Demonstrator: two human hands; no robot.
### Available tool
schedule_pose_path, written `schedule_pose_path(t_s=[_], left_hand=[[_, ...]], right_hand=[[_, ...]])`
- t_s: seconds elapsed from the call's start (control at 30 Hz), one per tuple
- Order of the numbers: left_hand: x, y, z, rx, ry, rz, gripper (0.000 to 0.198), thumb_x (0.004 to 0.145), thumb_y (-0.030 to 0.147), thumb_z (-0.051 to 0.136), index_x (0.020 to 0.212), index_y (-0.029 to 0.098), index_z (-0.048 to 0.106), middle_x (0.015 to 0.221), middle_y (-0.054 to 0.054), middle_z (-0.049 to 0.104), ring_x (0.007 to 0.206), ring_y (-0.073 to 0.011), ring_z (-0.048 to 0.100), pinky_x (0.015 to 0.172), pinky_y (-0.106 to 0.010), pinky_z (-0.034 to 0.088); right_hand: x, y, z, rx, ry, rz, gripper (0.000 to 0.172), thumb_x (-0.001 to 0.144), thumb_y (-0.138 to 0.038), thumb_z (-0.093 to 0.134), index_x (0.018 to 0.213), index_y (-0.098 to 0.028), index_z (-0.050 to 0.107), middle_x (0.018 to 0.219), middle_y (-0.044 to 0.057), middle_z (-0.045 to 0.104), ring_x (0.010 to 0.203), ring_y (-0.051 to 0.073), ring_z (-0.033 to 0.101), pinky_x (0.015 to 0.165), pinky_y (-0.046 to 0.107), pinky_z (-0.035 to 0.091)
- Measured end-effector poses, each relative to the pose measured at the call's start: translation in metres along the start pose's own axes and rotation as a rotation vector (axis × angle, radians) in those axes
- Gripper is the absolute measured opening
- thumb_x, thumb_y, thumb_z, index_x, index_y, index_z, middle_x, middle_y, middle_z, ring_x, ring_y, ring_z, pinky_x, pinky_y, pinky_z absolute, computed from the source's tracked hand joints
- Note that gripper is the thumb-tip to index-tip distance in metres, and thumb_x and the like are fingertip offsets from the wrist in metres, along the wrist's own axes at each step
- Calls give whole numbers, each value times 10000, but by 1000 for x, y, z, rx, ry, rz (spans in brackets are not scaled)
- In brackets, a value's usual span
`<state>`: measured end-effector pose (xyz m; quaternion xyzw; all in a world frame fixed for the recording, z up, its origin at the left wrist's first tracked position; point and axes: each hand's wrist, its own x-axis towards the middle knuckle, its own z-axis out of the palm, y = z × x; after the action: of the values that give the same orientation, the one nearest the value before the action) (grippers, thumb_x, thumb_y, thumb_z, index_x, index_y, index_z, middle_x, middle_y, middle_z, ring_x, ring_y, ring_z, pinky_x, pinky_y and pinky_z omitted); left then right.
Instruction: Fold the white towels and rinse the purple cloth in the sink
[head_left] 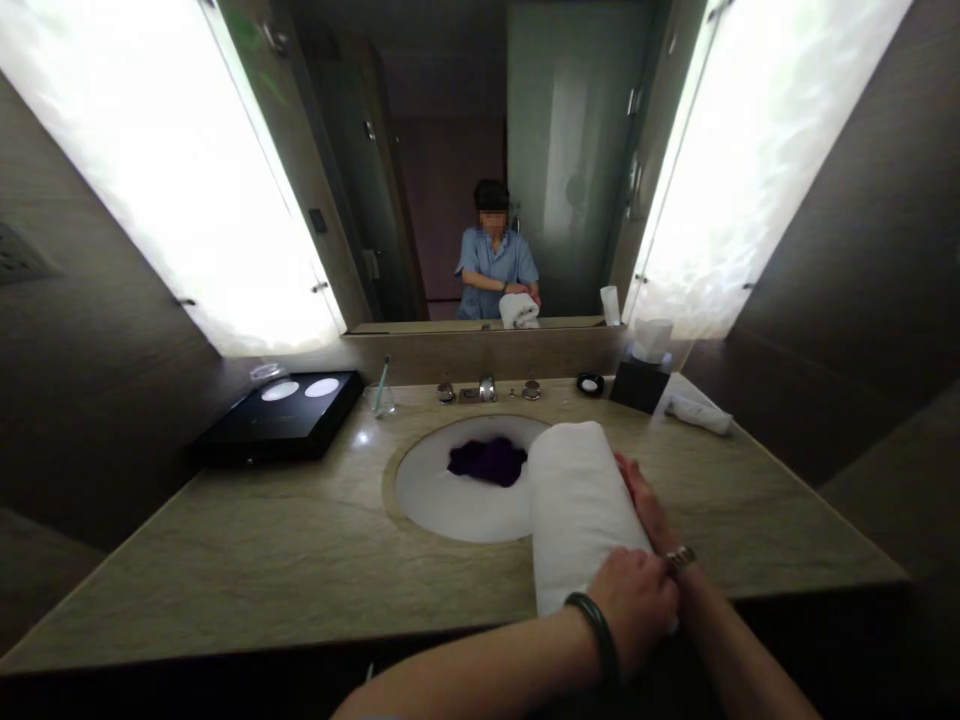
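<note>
Lying rolled on the desk [262,560] at the sink's [442,500] right rim, the towel [574,505] points away from the person. The left hand [634,605] caps its near end, fingers curled onto the roll. The right hand [649,505] lies flat along its right side, fingers straight and pressed to the cloth. A purple cloth [487,460] sits in the sink. A black tray [281,415] stands far left, a tissue box [641,380] far right.

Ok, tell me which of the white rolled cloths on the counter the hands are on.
The big rolled towel beside the sink, under both hands. The small rolled cloth lies untouched at the far right by the black tissue box.
</note>
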<state>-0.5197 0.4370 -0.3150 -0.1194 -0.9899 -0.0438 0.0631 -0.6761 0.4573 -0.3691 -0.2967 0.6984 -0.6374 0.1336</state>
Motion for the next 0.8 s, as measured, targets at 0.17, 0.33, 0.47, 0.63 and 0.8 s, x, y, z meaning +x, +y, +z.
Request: schedule_pose_path(t_s=[0.17,0.33,0.47,0.63,0.8], left_hand=[[22,22,44,30,-158,-12,261,907,206,426,907,88,659,895,-119,631,903,-289,633,711,-410,541],[7,-3,24,-320,-53,-103,205,766,297,611,888,138,657,883,-73,692,829,-230,650,790,-369,534],[6,-37,14,-445,313,-440,614,814,417,560,1368,164,480,1398,-164,531,1309,-348,456,1125,-560,329],[-5,-74,30,-546,287,-601,943,687,570,648,1487,181,335,1582,-202,227,1481,-408,26,1106,-710,-130],[-70,-106,11,-913,400,-775,888,681,269,596,1504,173,280,1573,-182,271,1458,-391,184,1141,-655,185]], right_hand=[[26,-61,-45,-340,70,-486,566,910,-501,465,1415,-243,449,1519,47,404,1442,226,299,1223,479,217],[50,3,22,-643,-246,-262,477,892,-371,368,1220,-143,629,1401,133,537,1395,268,373,1194,515,248],[46,45,31,-438,-70,-61,623,756,-485,434,1226,-109,592,1421,160,507,1423,283,330,1207,468,238],[-3,53,-7,-241,-8,307,634,710,-675,429,1009,-172,676,1118,197,683,1175,372,583,1022,537,466],[-33,-16,30,-81,-94,245,649,727,-728,485,1059,-209,687,1213,127,660,1207,350,553,1016,479,476]])
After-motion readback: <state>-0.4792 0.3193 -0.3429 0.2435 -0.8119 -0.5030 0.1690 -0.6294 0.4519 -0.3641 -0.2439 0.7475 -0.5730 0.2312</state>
